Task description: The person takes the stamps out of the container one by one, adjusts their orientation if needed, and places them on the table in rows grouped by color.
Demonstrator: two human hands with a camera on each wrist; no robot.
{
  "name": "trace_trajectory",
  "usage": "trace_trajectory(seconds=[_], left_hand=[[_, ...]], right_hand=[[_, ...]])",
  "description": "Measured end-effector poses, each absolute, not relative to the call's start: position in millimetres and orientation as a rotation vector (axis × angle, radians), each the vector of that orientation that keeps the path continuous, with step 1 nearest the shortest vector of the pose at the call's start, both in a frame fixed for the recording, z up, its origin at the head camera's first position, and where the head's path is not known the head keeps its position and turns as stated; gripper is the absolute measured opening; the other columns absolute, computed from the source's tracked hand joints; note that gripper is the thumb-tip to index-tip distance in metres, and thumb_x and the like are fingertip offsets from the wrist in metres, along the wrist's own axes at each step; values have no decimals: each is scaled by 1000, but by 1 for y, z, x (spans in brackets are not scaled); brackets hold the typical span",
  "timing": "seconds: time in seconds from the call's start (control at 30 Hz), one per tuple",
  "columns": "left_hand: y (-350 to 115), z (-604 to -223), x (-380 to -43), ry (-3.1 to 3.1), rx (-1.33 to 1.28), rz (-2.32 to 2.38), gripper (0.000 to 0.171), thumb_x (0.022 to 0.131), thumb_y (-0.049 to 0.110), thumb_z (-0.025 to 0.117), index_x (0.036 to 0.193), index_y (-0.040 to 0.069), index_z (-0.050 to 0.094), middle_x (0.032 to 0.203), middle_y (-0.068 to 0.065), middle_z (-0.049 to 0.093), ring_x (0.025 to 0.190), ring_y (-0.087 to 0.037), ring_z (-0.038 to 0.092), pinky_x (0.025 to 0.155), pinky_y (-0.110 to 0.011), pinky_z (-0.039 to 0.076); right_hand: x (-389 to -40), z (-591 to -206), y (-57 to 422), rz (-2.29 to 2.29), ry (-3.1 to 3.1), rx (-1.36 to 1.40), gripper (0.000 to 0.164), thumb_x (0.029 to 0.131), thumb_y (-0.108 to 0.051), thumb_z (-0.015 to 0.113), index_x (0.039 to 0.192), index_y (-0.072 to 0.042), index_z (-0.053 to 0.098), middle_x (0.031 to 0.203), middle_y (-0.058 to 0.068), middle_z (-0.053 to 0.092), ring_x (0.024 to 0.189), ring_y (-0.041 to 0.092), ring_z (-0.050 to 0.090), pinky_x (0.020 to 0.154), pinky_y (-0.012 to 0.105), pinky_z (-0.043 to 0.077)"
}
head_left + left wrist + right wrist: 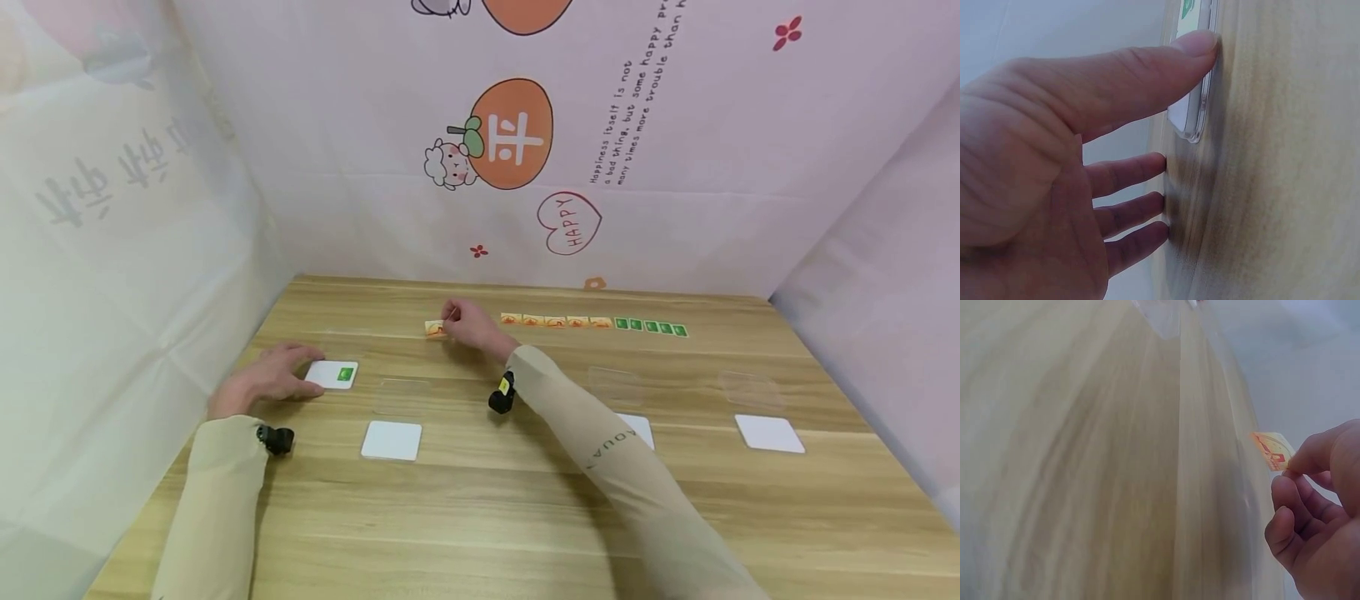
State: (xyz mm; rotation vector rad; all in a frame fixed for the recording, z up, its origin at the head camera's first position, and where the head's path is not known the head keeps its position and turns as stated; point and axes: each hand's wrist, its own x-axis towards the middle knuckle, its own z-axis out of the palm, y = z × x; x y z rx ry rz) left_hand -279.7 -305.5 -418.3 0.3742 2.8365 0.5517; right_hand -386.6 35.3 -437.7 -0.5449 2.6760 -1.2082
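My left hand [273, 375] holds a white card [322, 375] at its left end, thumb on the near edge and a finger on the far edge. A small green sticker [345, 374] shows on the card's right part. From the left wrist, a clear rim [1194, 134] edges the card, and the other fingers reach down by the wood. Toward the back of the table, my right hand [472, 325] pinches a small orange and yellow sticker [1272, 450] by one edge between thumb and finger. It hangs left of the row of similar stickers.
Several orange stickers [555, 322] and green stickers [651, 326] line the back. More white cards lie in front, one at left [392, 440], another at far right [770, 433], one partly behind my right sleeve. Clear plastic pieces [402, 397] lie behind them. Printed cloth [375, 225] walls the table.
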Motion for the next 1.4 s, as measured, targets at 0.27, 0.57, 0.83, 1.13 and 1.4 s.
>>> trace_trajectory(seconds=[0.27,0.57,0.83,1.13,1.4], left_hand=[[-306,-418,-280,2842,366,541,66,87,37,72,141,6,50,148,-34,33,133,-56,30,103,-71,27],[-307,-420,-281,2843,373,545,64,88,37,72,140,6,51,147,-34,34,133,-55,31,104,-71,27],[-307,-418,-280,2850,393,535,64,88,36,72,140,6,51,147,-34,35,133,-54,31,104,-71,27],[-306,-418,-282,2838,376,516,64,88,38,71,141,7,50,148,-33,34,133,-56,31,103,-71,29],[-306,-419,-281,2842,392,520,63,88,37,71,140,7,51,147,-33,36,133,-54,32,103,-71,29]], right_hand=[[-395,-440,48,-1161,2716,-534,10,93,-9,57,103,-7,57,95,9,61,72,15,55,61,24,45],[-405,-441,65,-1162,2708,-477,9,91,-8,58,99,-7,57,93,8,59,74,17,55,61,25,45],[-408,-439,75,-1203,2681,-475,10,91,-7,58,101,-6,56,94,10,60,74,17,58,62,26,48],[-412,-437,82,-1201,2680,-453,10,91,-6,61,100,-6,58,98,12,62,79,21,59,64,27,49],[-414,-435,88,-1189,2650,-435,9,92,-9,60,100,-7,58,97,10,62,78,20,57,63,27,49]])
